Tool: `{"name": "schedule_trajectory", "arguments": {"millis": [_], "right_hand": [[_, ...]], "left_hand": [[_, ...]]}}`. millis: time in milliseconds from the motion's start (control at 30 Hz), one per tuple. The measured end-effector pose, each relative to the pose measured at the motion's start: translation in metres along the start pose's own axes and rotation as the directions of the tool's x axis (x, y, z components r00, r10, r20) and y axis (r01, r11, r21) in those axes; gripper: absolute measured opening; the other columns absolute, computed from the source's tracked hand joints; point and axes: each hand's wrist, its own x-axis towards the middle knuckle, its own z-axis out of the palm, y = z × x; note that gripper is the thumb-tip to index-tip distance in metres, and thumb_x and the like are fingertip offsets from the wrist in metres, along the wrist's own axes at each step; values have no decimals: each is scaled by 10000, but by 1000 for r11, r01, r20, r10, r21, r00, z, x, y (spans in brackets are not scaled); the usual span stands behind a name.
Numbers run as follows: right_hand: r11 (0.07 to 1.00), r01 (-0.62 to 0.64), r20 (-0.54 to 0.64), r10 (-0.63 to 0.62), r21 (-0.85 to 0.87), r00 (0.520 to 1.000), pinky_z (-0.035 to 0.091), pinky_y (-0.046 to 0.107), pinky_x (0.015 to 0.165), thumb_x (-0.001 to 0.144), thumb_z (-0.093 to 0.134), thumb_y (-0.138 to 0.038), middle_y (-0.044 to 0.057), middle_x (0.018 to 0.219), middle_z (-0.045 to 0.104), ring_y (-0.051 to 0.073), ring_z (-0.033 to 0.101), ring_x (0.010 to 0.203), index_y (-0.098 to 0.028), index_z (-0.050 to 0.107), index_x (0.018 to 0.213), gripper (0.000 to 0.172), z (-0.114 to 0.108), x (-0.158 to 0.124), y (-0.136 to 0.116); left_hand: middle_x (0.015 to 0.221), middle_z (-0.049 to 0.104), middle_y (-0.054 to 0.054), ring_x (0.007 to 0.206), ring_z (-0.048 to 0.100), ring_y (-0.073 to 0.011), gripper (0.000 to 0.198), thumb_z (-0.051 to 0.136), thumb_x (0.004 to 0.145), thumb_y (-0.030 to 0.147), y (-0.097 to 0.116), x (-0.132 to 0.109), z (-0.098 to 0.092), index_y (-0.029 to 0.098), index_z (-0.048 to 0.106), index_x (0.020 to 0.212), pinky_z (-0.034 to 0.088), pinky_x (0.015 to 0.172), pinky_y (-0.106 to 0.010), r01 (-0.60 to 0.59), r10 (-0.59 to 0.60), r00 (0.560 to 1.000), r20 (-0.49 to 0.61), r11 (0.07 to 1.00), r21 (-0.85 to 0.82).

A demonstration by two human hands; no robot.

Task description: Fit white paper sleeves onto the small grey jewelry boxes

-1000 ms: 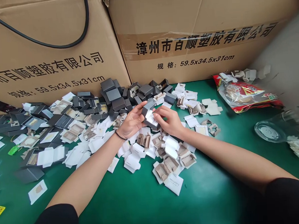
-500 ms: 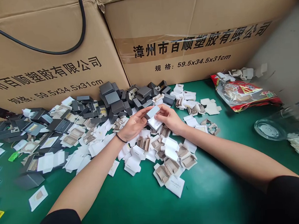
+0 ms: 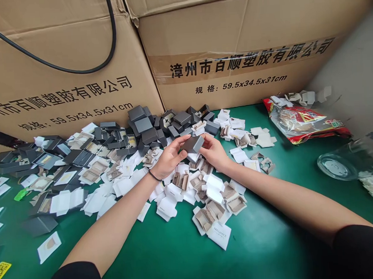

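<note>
A small dark grey box [image 3: 193, 144] is held up between both hands above the heap. My left hand [image 3: 171, 157], with a black band at the wrist, has its fingers closed on the box's left side. My right hand [image 3: 214, 151] grips its right end, the fingertips partly hidden behind it. Just below the box lie white paper pieces and opened cardboard inserts [image 3: 181, 179]. Behind the hands rises a pile of similar dark boxes [image 3: 148, 135], some opened with pale inserts inside.
Two large cardboard cartons [image 3: 237, 37] stand along the back, a black cable [image 3: 114, 39] hanging before the left one. At right are a red-edged plastic bag [image 3: 307, 120] and a clear jar [image 3: 336, 165] on its side. A white printed card [image 3: 219, 233] lies on the green table [image 3: 168, 261].
The box in my hands has been turned, so a broad dark face shows instead of a lighter one. The view has shifted slightly.
</note>
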Motion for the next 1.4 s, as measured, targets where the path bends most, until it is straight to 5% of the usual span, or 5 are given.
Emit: {"name": "schedule_trajectory", "arguments": {"millis": [533,833,1033,1233,1400], "right_hand": [[989,90,162,-70,-120,984,455,275,706,672,669,-364,19,850,529,140,517,773,-191,600,698,188,-5,-6,-7],[864,200,92,-177,-463,980,425,304,694,679,494,-183,30,843,562,178,515,768,-197,506,830,153,-3,-7,-4],[988,76,246,-40,-137,968,474,294,694,647,557,-190,29,1016,558,161,552,814,-225,440,1147,515,-2,-9,-5],[998,19,333,-39,62,942,481,305,848,660,679,-258,39,1157,571,179,567,994,-221,517,1158,525,-4,-5,-22],[998,-40,273,26,45,962,514,304,715,578,744,-251,7,904,629,148,596,773,-181,576,994,454,-23,6,-35]], "left_hand": [[1210,481,-84,1139,507,-221,480,616,802,273,4,-7,4,338,517,1268,485,928,-392,-508,496,846,194,642,574],[1172,463,-98,1112,486,-214,411,565,836,309,6,-10,6,314,548,1246,513,865,-360,-433,486,862,147,552,712],[1141,494,-97,1082,503,-211,414,580,820,353,2,-6,2,286,570,1229,460,937,-408,-403,484,870,88,598,693],[1163,508,-97,1107,500,-222,390,572,820,375,5,-3,1,291,593,1201,458,941,-411,-416,515,855,64,605,679],[1180,509,-80,1111,509,-214,319,563,829,364,21,19,17,288,644,1128,447,959,-393,-405,515,854,65,583,704]]}}
